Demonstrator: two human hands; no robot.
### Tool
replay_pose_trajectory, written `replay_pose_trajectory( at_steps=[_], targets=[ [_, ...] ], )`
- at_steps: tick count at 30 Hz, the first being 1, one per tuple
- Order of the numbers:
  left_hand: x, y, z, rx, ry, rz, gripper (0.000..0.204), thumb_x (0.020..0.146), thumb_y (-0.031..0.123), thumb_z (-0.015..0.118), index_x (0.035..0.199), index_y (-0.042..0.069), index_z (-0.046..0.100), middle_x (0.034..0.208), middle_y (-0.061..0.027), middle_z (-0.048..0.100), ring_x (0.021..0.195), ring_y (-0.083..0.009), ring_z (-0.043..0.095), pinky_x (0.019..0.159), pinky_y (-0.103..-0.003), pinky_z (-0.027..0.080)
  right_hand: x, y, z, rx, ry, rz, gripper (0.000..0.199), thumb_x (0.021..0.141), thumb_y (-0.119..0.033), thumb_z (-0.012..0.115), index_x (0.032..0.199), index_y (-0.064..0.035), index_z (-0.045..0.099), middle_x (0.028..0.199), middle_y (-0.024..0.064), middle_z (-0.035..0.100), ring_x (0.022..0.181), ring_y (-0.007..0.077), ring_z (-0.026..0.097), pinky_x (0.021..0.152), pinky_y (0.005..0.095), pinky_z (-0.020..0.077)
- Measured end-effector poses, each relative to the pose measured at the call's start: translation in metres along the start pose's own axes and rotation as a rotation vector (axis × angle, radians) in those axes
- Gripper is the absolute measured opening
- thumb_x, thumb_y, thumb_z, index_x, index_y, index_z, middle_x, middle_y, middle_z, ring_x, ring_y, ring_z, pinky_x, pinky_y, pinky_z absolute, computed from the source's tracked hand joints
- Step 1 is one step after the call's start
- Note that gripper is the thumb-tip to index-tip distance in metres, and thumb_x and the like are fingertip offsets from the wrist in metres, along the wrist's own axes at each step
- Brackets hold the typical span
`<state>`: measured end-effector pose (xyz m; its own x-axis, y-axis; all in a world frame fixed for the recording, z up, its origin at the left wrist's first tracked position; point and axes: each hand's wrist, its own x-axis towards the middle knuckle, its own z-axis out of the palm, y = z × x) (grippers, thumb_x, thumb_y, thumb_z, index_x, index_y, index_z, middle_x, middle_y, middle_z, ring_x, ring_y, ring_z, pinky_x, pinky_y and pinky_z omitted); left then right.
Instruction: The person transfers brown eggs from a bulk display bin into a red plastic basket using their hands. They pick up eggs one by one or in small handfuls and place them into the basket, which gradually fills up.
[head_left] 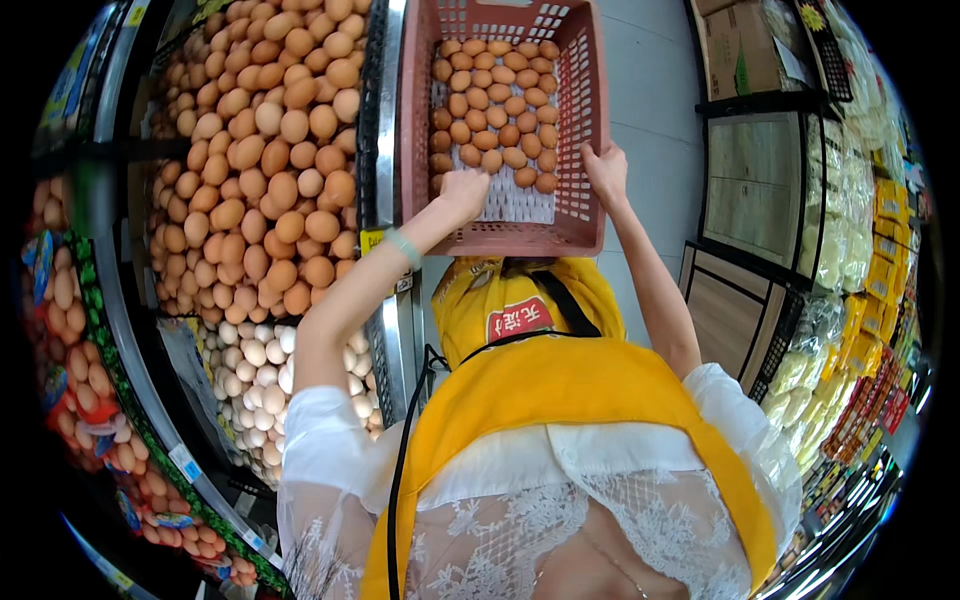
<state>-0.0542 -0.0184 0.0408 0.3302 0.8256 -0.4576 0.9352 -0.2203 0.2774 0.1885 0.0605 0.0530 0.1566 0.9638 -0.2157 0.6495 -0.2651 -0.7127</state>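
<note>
In front of me is a reddish-brown plastic crate with slotted walls. Inside, rows of brown eggs sit on a pale egg tray, whose near part shows bare cups. My left hand reaches over the crate's near left corner, its fingers curled down beside the nearest eggs. What those fingers hold, if anything, is hidden under the hand. At the crate's right side, my right hand is closed on the wall near the rim.
Left of the crate, behind a metal-edged ledge, lies a big heap of loose brown eggs. Paler eggs fill a nearer bin. Netted eggs line the far left. Shelves with a cardboard box and bagged goods stand right of the tiled floor.
</note>
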Motion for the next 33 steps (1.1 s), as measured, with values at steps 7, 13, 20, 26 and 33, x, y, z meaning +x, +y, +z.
replay_pose_trajectory(
  at_steps=[7,13,20,26,33],
  targets=[
    [0.066,-0.025,0.086,0.408,-0.452,0.203,0.021,0.084,0.013,0.058,0.101,0.010,0.069,0.105,-0.0106,0.066,0.090,-0.0256,0.067,0.068,-0.040,0.053,0.000,0.017,-0.005,-0.048,0.058,0.085,0.034,0.075,-0.026,0.063,0.093,0.0029,0.061,0.086,0.0254,0.064,0.087,0.0414,0.062,0.078,0.0449,0.0480],
    [0.067,-0.024,0.138,0.569,-0.499,0.116,0.021,0.083,0.012,0.057,0.101,0.008,0.069,0.098,-0.0089,0.068,0.081,-0.0296,0.067,0.054,-0.051,0.054,-0.003,0.013,-0.002,0.027,0.057,0.049,0.033,0.077,-0.026,0.064,0.095,0.0019,0.061,0.086,0.0237,0.065,0.087,0.0395,0.063,0.076,0.0441,0.0486],
    [0.038,0.004,0.028,-0.043,-0.234,0.112,0.028,0.063,0.021,0.073,0.084,0.004,0.066,0.079,-0.0145,0.066,0.077,-0.0301,0.065,0.065,-0.042,0.050,0.004,0.019,0.006,0.070,-0.051,-0.025,0.027,0.079,-0.019,0.064,0.095,0.0030,0.063,0.086,0.0217,0.066,0.082,0.0332,0.066,0.073,0.0388,0.0492],
    [-0.100,-0.009,-0.097,-0.717,0.412,-0.158,0.045,0.060,0.021,0.074,0.095,-0.001,0.059,0.081,-0.0132,0.064,0.073,-0.0244,0.064,0.065,-0.034,0.051,0.000,0.012,0.000,0.202,-0.088,-0.030,0.024,0.082,-0.013,0.062,0.098,0.0044,0.063,0.084,0.0124,0.068,0.077,0.0185,0.063,0.072,0.0332,0.0489],
    [-0.308,-0.145,-0.057,-0.573,1.231,-1.127,0.043,0.068,0.022,0.076,0.099,-0.002,0.058,0.082,-0.0092,0.063,0.071,-0.0166,0.061,0.065,-0.030,0.051,0.016,0.037,0.005,0.118,-0.102,-0.053,0.027,0.083,-0.014,0.061,0.100,0.0068,0.062,0.087,0.0122,0.067,0.072,0.0172,0.062,0.064,0.0316,0.0502]
  ],
)
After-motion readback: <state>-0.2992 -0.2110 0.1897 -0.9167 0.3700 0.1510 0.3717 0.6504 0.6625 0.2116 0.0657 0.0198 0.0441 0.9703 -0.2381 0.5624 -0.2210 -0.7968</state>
